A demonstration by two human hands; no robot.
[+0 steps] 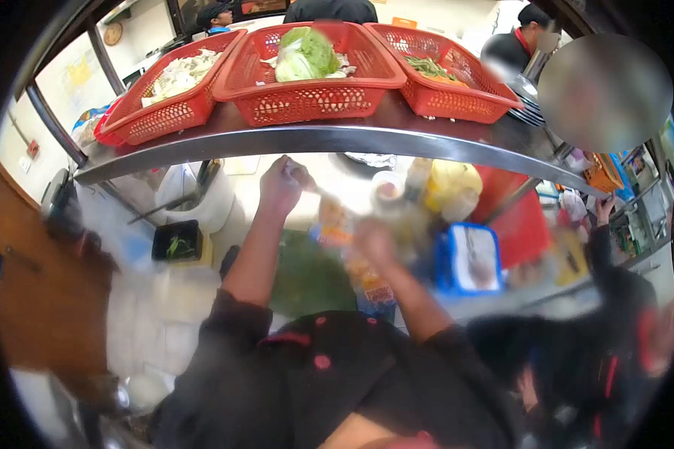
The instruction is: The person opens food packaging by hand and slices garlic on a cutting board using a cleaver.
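Note:
My left hand (281, 188) is raised below the shelf's front edge, its fingers closed in a fist. What it holds, if anything, is hidden. A pale strip runs from near this fist toward a printed plastic package (332, 220) in orange, white and blue. My right hand (374, 241) overlaps the package and is smeared by motion, so its grip does not show. More orange-printed packaging (372, 284) hangs below my right hand. Under my forearms lies a dark green surface (311, 277).
A metal shelf (337, 138) crosses ahead, bearing red baskets (307, 101) with a lettuce (305, 56) and cut vegetables. A blue-rimmed container (443, 262) and red board (505, 217) lie right. A dark bin (176, 243) stands left. A co-worker's sleeve (610, 262) is close on the right.

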